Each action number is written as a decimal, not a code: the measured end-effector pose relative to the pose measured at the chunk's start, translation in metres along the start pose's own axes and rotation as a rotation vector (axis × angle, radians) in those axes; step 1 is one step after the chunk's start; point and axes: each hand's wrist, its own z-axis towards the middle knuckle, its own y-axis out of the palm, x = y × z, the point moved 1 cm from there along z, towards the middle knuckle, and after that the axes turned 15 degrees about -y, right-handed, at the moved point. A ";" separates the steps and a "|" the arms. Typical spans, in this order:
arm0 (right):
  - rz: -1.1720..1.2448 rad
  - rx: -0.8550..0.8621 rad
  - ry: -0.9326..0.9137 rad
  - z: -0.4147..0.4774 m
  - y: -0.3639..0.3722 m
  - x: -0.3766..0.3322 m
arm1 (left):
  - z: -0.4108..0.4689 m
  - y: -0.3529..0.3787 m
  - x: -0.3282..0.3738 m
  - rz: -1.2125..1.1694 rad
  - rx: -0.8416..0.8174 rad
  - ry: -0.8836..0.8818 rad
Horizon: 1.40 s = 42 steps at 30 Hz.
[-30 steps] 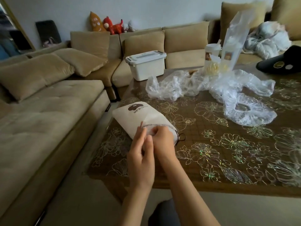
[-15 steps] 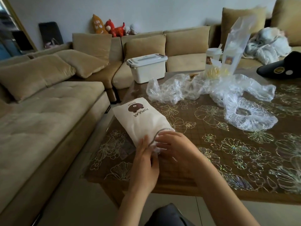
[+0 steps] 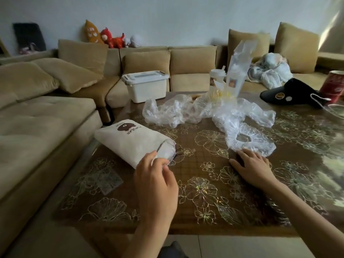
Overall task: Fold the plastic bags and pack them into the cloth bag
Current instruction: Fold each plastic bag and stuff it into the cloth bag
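Cream cloth bag (image 3: 130, 140) lies on the desk (image 3: 204, 192) just beyond the left hand (image 3: 156, 181), whose curled fingers pinch the rim of its mouth; clear plastic shows inside. The right hand (image 3: 253, 168) lies flat, fingers straight, tips touching the near edge of a crumpled plastic bag (image 3: 249, 144) just ahead of it. More loose plastic bags (image 3: 182, 110) sprawl farther beyond both hands. It looks as if one bag is packed and the next is being fetched. That calls for drawing it closer, smoothing it flat, folding it small, then sliding it in with the left hand holding the mouth open.
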 end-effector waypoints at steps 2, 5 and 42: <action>-0.021 0.077 -0.019 -0.003 -0.002 -0.006 | -0.006 0.004 0.008 -0.022 -0.059 0.036; 0.006 0.253 -0.121 -0.015 -0.008 -0.018 | -0.007 0.006 0.017 -0.040 -0.152 0.058; 0.682 -0.005 -0.382 -0.048 -0.031 -0.013 | -0.001 0.020 -0.005 -0.061 -0.677 -0.355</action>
